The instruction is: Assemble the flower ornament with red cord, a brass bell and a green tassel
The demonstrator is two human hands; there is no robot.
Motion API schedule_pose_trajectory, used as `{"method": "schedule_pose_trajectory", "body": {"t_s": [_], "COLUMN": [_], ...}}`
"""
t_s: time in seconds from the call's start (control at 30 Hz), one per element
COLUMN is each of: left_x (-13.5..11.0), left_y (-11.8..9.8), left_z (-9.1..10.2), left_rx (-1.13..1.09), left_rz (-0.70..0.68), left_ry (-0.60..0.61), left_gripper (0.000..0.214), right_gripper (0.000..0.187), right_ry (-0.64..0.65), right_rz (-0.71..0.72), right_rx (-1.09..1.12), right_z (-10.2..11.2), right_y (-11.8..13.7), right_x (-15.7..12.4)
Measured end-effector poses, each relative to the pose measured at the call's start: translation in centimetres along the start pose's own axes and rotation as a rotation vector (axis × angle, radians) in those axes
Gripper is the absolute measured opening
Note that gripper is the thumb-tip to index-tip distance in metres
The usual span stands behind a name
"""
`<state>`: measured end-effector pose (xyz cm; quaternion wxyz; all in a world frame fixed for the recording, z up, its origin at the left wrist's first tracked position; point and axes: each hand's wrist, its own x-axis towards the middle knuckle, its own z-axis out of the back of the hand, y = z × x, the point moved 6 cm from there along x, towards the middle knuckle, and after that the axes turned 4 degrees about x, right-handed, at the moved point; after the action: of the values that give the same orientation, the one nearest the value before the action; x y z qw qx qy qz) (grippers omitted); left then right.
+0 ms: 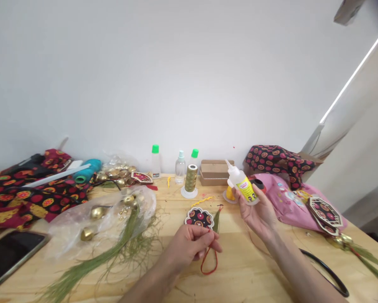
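Red cord (209, 274), thin and limp by the look of it, is pinched between the thumb and fingers of my left hand (192, 244), with a loop drooping below the fingers. From my end I judge it nearly weightless and apt to twist, so a fingertip pinch suits it better than a full grip. My right hand (260, 212) is wrapped round a squeeze bottle (247, 190), raised above the tabletop (236, 265) with its nozzle (229, 165) tipped up and leftward. I read that as light, thin-walled plastic that would give under pressure; I'd hold it low on the body and go easy. Just beyond my left hand, a flower-shaped panel (199, 217) lies on the tabletop. It looks stiff and flat, so I'd take its pale scalloped rim and spare the patterned middle. I cannot tell whether the cord joins it.
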<state>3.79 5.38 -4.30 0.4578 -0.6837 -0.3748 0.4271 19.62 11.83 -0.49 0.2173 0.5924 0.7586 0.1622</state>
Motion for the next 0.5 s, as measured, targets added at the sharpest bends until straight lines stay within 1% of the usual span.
{"method": "schedule_pose_trajectory", "body": {"t_s": [0.07,0.13,0.23,0.3,0.37,0.43,0.5], "left_x": [-0.1,-0.1,-0.1,-0.1,-0.2,-0.3,-0.4], "left_y": [-0.1,-0.1,-0.1,-0.1,-0.2,-0.2,-0.5], "left_z": [0.2,0.5,1.1,1.3,1.5,1.6,1.7], "left_rx": [-0.015,-0.05,-0.142,-0.21,-0.256,-0.255,-0.215], "left_rz": [0.0,-0.012,0.007,0.028,0.036,0.038,0.02], "left_ry": [-0.014,-0.036,-0.073,-0.101,-0.135,-0.165,-0.18], "left_gripper": [0.033,0.032,0.03,0.031,0.03,0.029,0.028], "right_gripper": [0.024,0.027,0.029,0.027,0.026,0.028,0.034], "right_ry": [0.055,0.127,0.185,0.176,0.171,0.168,0.143], "right_rz": [-0.09,-0.127,-0.083,0.013,0.087,0.124,0.167], "right_rx": [0.036,0.022,-0.012,-0.075,-0.259,-0.549,-0.822], "right_z": [0.2,0.2,-0.1,-0.2,-0.5,-0.5,-0.1], "right_y": [-0.8,-1.3,-1.3,-0.6,0.0,0.3,0.5], "right_x": [0.4,0.7,0.8,0.7,0.5,0.4,0.6]}}
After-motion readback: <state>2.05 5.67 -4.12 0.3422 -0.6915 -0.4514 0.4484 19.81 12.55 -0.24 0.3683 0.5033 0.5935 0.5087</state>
